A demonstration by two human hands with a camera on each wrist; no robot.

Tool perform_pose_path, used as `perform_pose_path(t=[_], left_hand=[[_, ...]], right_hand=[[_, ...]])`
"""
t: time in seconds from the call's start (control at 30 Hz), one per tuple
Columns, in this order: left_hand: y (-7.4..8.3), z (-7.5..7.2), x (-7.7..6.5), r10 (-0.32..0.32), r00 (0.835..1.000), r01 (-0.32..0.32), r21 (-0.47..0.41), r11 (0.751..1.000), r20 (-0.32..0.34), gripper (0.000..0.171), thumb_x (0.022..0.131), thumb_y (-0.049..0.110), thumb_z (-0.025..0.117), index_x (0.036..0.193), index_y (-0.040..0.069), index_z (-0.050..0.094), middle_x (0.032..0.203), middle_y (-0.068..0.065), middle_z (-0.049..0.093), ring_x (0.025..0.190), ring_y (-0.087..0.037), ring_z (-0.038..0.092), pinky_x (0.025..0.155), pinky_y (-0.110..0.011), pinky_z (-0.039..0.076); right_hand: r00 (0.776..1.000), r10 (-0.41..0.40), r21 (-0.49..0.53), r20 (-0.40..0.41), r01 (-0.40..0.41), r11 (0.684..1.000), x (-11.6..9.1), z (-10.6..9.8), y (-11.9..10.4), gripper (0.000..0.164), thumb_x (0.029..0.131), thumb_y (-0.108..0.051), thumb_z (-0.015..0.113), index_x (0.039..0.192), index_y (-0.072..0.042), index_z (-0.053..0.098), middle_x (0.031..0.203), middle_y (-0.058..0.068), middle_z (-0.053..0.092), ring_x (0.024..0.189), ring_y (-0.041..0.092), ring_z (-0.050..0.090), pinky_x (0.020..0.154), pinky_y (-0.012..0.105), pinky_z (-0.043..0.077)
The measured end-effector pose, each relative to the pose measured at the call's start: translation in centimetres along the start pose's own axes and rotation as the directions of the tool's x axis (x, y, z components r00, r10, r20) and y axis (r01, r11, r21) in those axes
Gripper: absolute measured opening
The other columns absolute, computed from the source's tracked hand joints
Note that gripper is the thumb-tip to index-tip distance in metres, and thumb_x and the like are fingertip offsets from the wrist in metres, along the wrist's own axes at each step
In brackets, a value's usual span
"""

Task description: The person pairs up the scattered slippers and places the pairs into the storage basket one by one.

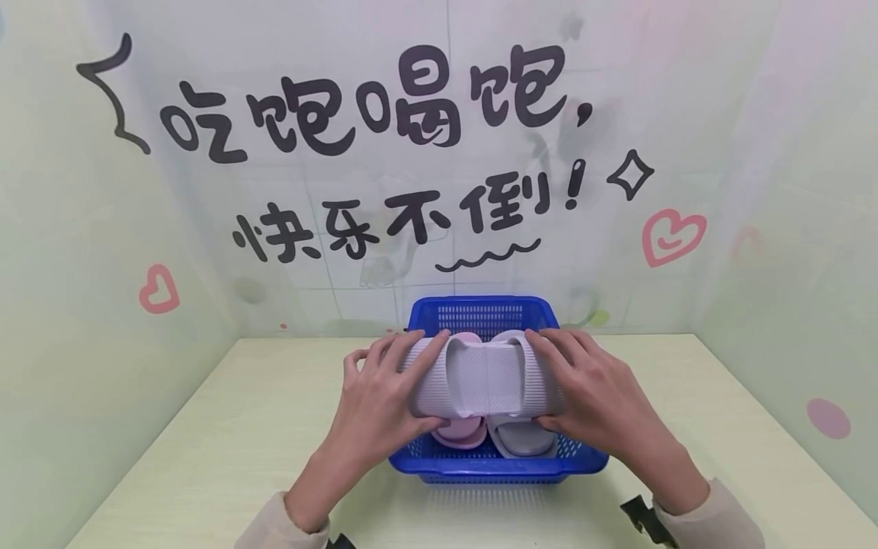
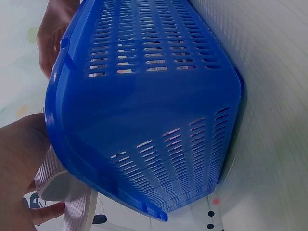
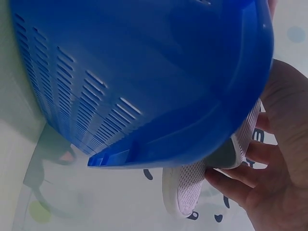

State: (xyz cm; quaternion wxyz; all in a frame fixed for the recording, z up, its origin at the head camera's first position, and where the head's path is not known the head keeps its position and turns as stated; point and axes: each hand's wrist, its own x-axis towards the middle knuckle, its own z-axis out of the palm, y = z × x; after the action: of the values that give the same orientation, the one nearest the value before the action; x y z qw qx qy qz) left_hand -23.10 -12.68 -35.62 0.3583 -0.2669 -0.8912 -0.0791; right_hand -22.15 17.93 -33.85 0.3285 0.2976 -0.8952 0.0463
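Observation:
My left hand (image 1: 377, 396) and right hand (image 1: 597, 389) hold a pair of pale lavender slippers (image 1: 485, 374) between them, above a blue plastic basket (image 1: 494, 467). Ribbed straps show at both ends, under the fingers, and the dotted insoles meet at a line in the middle. Fingers lie over the top of each strap, with the thumbs below. Under the pair, inside the basket, are a pink slipper (image 1: 461, 433) on the left and a grey slipper (image 1: 527, 439) on the right, both partly covered. Each wrist view shows a held slipper (image 3: 185, 190) beyond the basket's rim.
The basket has slotted sides and stands on a pale wooden table (image 1: 274, 427). Behind the table hangs a light backdrop (image 1: 329, 191) with black lettering and pink hearts. Side panels (image 1: 789, 305) flank the table on the left and right.

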Motion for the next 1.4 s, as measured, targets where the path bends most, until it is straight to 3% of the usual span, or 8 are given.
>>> perform_pose_path(t=[0.73, 1.03, 1.4], left_hand=[[0.19, -0.09, 0.01, 0.018, 1.000, -0.018, -0.013, 1.000, -0.002, 0.114, 0.051, 0.053, 0.101, 0.151, 0.038, 0.049, 0.145, -0.003, 0.059, 0.131, -0.036, 0.056, 0.095, -0.056, 0.043], [0.12, -0.10, -0.14, -0.007, 1.000, 0.007, -0.009, 1.000, -0.005, 0.114, 0.052, 0.055, 0.099, 0.152, 0.038, 0.048, 0.146, -0.003, 0.058, 0.131, -0.034, 0.055, 0.094, -0.057, 0.045], [0.25, -0.13, -0.17, 0.009, 1.000, -0.010, -0.020, 1.000, -0.003, 0.114, 0.052, 0.054, 0.100, 0.152, 0.039, 0.048, 0.145, -0.003, 0.058, 0.130, -0.036, 0.056, 0.094, -0.056, 0.044]], right_hand=[[0.999, -0.034, -0.007, -0.034, 0.033, 0.999, -0.03, 0.26, 0.00, 0.116, 0.043, -0.042, 0.104, 0.143, -0.012, 0.056, 0.133, 0.012, 0.064, 0.120, 0.033, 0.062, 0.084, 0.050, 0.062], [0.999, -0.001, -0.006, -0.037, 0.000, 1.000, 0.07, 0.35, -0.34, 0.116, 0.044, -0.045, 0.104, 0.144, -0.012, 0.055, 0.133, 0.013, 0.065, 0.120, 0.034, 0.062, 0.083, 0.051, 0.063], [1.000, -0.010, -0.004, -0.015, 0.010, 1.000, -0.02, 0.40, -0.56, 0.116, 0.045, -0.045, 0.103, 0.145, -0.012, 0.054, 0.134, 0.011, 0.064, 0.120, 0.033, 0.062, 0.084, 0.050, 0.063]])
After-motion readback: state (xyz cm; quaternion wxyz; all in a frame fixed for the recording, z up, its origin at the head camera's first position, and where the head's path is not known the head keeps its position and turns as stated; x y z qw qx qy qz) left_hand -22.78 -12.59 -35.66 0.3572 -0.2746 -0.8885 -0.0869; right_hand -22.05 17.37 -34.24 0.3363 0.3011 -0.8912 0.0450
